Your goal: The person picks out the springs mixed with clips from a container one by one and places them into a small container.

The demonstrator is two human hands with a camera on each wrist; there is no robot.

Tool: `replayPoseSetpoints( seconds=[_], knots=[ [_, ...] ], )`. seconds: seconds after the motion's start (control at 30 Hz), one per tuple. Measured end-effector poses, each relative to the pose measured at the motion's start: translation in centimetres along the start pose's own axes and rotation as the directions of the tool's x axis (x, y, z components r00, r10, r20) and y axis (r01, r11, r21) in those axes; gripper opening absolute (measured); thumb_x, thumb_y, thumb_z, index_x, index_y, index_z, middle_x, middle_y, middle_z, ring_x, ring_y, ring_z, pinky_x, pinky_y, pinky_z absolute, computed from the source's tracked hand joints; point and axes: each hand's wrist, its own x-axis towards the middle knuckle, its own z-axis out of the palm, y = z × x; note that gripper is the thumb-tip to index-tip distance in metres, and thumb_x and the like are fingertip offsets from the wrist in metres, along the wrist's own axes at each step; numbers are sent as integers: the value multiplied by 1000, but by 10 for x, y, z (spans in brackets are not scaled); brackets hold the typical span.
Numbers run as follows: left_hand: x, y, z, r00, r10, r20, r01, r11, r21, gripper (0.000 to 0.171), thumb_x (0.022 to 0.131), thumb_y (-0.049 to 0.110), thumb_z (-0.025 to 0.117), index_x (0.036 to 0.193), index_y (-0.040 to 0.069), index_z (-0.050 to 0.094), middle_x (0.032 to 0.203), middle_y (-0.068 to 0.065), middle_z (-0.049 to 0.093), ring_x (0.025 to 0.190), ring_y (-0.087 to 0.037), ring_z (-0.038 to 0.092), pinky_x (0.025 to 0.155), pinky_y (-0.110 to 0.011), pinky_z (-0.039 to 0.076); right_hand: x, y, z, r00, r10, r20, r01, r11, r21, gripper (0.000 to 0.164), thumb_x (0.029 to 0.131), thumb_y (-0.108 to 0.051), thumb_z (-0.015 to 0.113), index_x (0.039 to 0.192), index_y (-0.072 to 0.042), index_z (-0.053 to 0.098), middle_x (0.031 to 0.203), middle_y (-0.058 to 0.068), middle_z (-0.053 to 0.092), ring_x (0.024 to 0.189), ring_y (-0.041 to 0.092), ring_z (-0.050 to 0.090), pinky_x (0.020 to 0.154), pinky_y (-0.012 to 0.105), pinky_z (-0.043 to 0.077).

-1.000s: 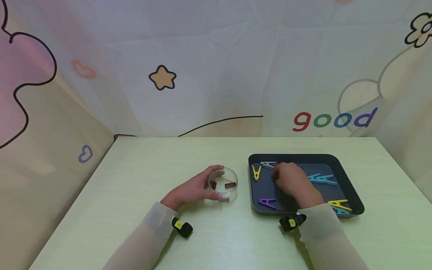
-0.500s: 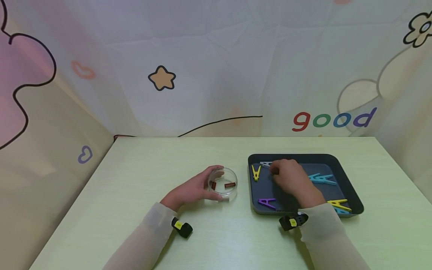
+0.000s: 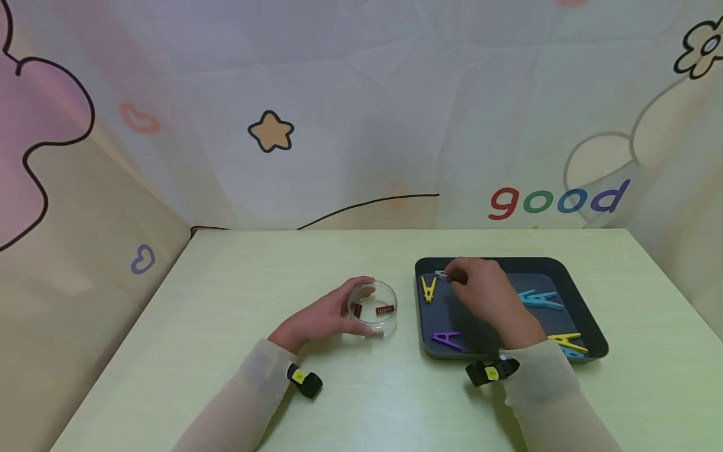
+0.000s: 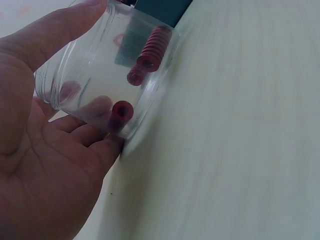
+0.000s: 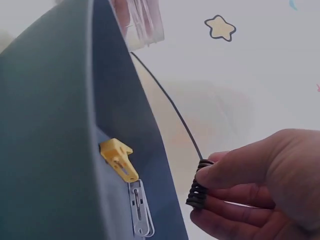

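Observation:
My left hand [image 3: 324, 317] grips a clear round jar [image 4: 90, 55] from its left side, thumb and fingers spread around the wall. Red coil springs [image 4: 155, 47] lie at the jar's bottom. Over the back left of a dark tray [image 3: 590, 333], my right hand [image 3: 488, 298] pinches a dark coil spring [image 5: 196, 196] between thumb and fingers, as the right wrist view shows. That spring is hidden by the hand in the head view. Close by in the tray lie a yellow clothespin [image 3: 428, 290] and a pale grey clothespin [image 5: 141, 210], the latter partly covered in the head view.
Elsewhere in the tray lie a purple clothespin [image 3: 447, 339] at front left, blue clothespins [image 3: 540, 299] on the right, and a yellow clothespin [image 3: 567, 341] over a blue one [image 3: 573, 353] at front right. The tray's raised walls stand right of the jar. A printed curtain hangs behind the table.
My right hand has moved up and toward the tray's back, now covering more of the pale grey clothespin. The left hand and jar have stayed in place.

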Motion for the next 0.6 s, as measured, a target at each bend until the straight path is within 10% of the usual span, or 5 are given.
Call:
replayPoseSetpoints(
  seconds=[0.6],
  knots=[
    [-1, 3, 0, 1000, -9, 3, 9, 1000, -4, 87, 75, 36, 83, 143, 41, 30, 150, 7, 42, 140, -15, 35, 118, -47, 24, -5, -22, 0, 982, -94, -166, 108, 991, 76, 17, 91, -7, 64, 107, -6, 69, 102, 11, 70, 89, 24, 65, 80, 44, 56]
  ],
)
